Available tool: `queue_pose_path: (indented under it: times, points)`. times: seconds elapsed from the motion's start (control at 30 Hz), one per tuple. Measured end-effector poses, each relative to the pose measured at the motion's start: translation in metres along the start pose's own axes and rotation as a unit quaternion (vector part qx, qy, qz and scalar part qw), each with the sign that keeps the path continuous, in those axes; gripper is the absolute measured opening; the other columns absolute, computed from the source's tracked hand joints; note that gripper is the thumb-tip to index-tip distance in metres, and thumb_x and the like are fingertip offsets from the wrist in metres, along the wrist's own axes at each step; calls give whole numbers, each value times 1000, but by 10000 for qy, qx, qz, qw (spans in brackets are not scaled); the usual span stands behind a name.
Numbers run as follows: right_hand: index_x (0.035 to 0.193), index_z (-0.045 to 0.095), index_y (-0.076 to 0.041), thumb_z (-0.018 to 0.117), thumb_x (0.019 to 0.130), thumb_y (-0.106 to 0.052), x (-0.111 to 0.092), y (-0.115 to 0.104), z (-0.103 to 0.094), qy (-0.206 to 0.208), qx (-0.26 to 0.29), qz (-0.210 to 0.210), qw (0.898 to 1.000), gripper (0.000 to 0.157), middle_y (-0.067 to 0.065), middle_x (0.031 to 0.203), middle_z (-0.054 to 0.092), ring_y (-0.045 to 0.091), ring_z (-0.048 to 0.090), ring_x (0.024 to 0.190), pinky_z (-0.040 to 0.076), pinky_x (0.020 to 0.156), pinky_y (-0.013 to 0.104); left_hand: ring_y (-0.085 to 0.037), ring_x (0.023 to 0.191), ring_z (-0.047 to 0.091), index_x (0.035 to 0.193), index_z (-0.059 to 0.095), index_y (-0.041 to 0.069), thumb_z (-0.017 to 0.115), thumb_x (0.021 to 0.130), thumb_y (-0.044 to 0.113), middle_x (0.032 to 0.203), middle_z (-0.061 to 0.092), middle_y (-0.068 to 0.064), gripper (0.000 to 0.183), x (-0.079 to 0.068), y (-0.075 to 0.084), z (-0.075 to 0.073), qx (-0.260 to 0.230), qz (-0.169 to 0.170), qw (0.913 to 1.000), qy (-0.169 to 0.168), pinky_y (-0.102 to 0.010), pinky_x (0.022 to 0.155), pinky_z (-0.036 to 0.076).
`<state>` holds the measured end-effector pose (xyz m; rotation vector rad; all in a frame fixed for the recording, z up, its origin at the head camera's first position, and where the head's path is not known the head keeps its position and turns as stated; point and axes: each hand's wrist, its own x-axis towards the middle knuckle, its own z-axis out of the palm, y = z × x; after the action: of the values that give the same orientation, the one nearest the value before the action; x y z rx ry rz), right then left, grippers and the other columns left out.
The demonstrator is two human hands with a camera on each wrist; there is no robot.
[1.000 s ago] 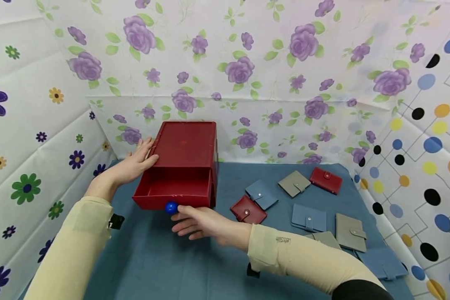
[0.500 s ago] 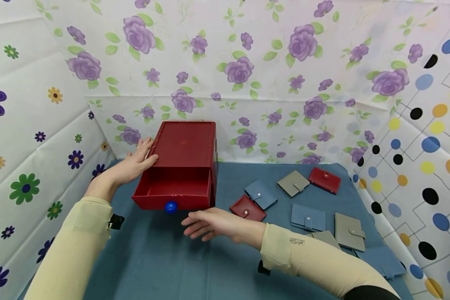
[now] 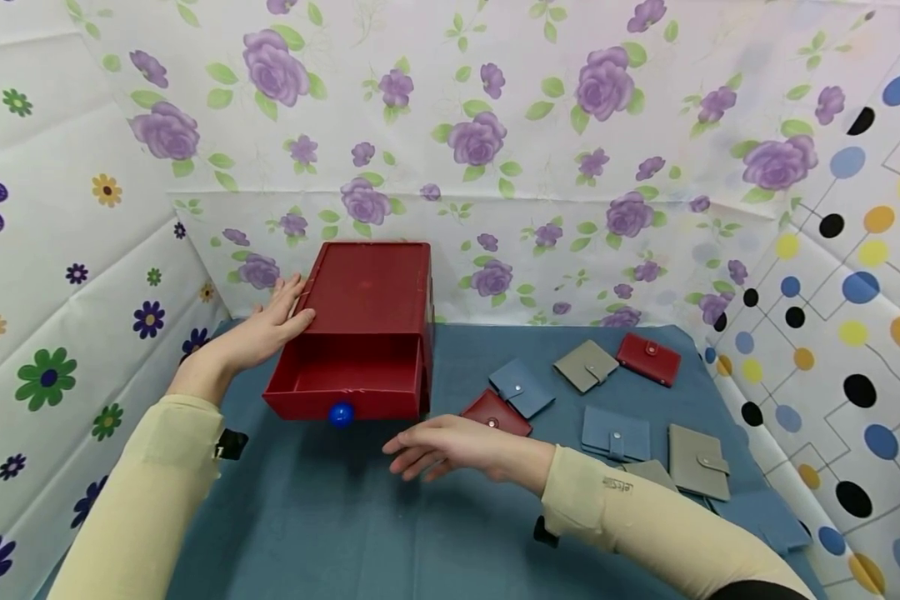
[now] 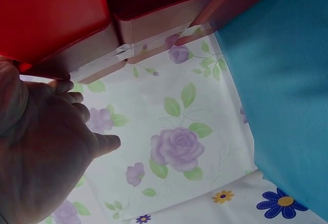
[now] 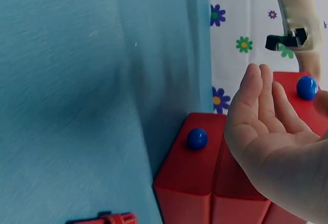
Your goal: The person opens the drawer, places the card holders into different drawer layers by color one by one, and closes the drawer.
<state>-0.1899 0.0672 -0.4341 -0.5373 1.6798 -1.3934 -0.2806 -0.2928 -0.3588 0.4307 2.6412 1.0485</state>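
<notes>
A red drawer cabinet (image 3: 371, 287) stands at the back left with its upper drawer (image 3: 393, 406) pulled out. On that drawer's front sits a round blue knob (image 3: 341, 414); inside, only bare red surfaces show. My left hand (image 3: 266, 329) rests along the cabinet's left top edge, fingers extended; the left wrist view shows this hand (image 4: 46, 142) beside the red casing. To the right of the knob and apart from it, my right hand (image 3: 465, 447) hovers over the cloth with loose fingers, holding nothing. A lower blue knob (image 5: 197, 138) appears in the right wrist view.
Several snap wallets lie on the right of the blue cloth (image 3: 330, 533), among them a dark red wallet (image 3: 497, 408) by my right hand, a blue wallet (image 3: 615, 433), a grey wallet (image 3: 697, 462) and a red wallet (image 3: 648, 360). Patterned sheets (image 3: 450, 108) wall the sides and back.
My right hand has left the blue knob and moved right, toward the wallets. The drawer stays pulled out, and my left hand keeps its place on the cabinet.
</notes>
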Motion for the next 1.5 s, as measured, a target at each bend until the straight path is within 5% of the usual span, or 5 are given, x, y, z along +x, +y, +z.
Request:
queue_pose_path:
  times: [0.6, 0.83, 1.13, 1.5]
  points:
    - [149, 64, -4, 51, 115, -37, -22, 25, -54, 623, -389, -177, 9971, 49, 16, 135, 72, 42, 64, 130, 55, 105, 50, -31, 157, -33, 172, -11, 13, 40, 116, 49, 176, -26, -7, 84, 0, 2, -2, 47, 62, 10000, -27, -70, 120, -20]
    - [150, 62, -2, 50, 115, -36, -26, 30, -62, 840, -444, -59, 9955, 50, 13, 134, 72, 41, 63, 132, 49, 111, 56, -27, 157, -35, 172, -12, 13, 40, 116, 48, 176, -25, -7, 84, 1, 2, -1, 7, 92, 10000, -33, -70, 120, -20]
    - [149, 63, -1, 51, 115, -36, -29, 34, -70, 1214, -566, -24, 9910, 50, 12, 132, 73, 31, 69, 125, 53, 108, 50, -28, 157, -34, 172, -12, 14, 41, 116, 48, 176, -25, -6, 84, 1, 0, -1, 4, 53, 10000, -46, -70, 120, -20]
    - [149, 62, 1, 51, 115, -33, -32, 37, -76, 1431, -521, 8, 9883, 49, 21, 138, 69, 36, 67, 125, 55, 103, 44, -30, 157, -34, 172, -12, 13, 40, 116, 47, 176, -25, -8, 83, 2, -3, -1, -18, 92, 9999, -36, -70, 119, -20]
